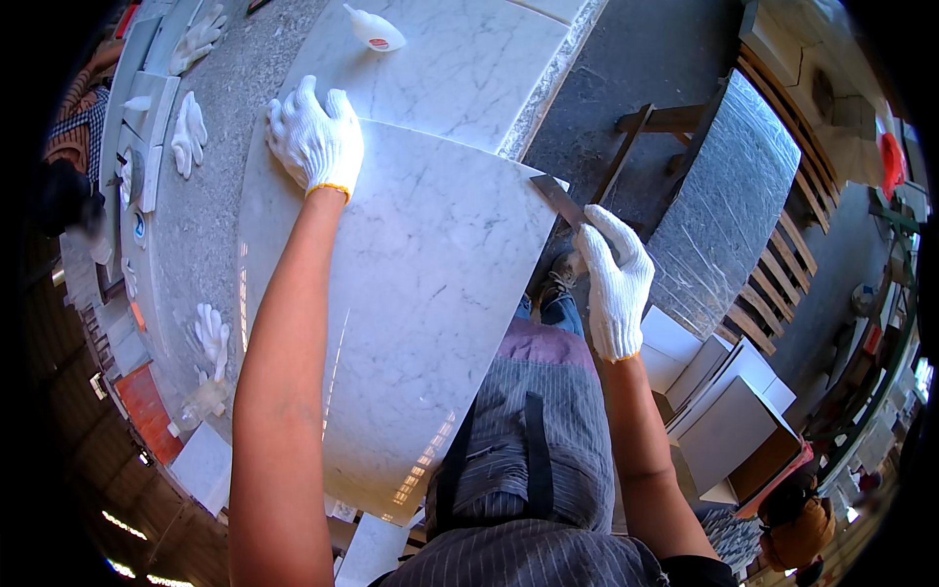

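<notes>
right hand pinches a blade against the slab corner; left hand lies flat, fingers together, on the far edge.

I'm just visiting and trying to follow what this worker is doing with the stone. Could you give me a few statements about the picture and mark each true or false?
1. Both hands wear white knit gloves. True: left hand, right hand.
2. The left hand rests flat on the far edge of the white marble slab. True.
3. The right hand holds a hammer. False: it holds a thin flat metal blade against the slab's right edge.
4. The white squeeze bottle is in the left hand. False: it lies apart, on the marble surface beyond the slab.
5. Spare gloves lie on the grey bench at left. True.
</notes>
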Motion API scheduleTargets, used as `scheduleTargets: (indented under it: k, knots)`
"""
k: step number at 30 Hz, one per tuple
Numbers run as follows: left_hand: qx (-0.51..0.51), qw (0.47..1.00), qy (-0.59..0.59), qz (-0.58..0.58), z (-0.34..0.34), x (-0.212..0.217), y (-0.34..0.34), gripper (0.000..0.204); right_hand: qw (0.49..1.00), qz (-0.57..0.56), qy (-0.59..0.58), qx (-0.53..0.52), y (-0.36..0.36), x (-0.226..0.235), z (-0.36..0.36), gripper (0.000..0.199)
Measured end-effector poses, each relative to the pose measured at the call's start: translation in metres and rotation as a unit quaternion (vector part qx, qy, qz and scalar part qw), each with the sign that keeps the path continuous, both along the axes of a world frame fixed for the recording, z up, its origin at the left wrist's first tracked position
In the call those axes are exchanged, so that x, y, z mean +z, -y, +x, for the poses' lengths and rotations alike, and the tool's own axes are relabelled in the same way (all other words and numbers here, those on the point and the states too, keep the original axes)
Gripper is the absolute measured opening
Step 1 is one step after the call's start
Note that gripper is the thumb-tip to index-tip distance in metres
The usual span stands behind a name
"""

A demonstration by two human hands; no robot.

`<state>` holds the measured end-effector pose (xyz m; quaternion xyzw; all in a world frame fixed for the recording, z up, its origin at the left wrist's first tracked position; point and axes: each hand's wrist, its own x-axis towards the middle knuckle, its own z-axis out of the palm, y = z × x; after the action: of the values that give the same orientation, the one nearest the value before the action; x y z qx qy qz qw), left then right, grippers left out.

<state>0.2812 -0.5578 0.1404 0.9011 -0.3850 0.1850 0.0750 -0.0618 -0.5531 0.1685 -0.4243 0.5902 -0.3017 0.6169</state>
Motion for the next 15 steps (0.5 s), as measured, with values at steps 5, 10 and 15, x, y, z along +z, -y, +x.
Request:
scheduleTargets:
  k: [5,10,15]
  knots:
    - [0.000,1.000,-0.006,0.005,0.001,0.001,0.001,0.049,0.999,-0.021,-0.043,-0.018,0.008,0.001,0.003,0.031]
    - [0.000,1.000,0.001,0.007,0.003,0.000,-0.003,0.048,0.996,-0.039,-0.067,-0.049,0.014,0.008,0.002,0.030]
    - [-0.002,1.000,0.001,0.009,0.001,0.000,0.000,0.048,0.998,-0.044,-0.042,-0.026,0.007,0.004,0.008,0.027]
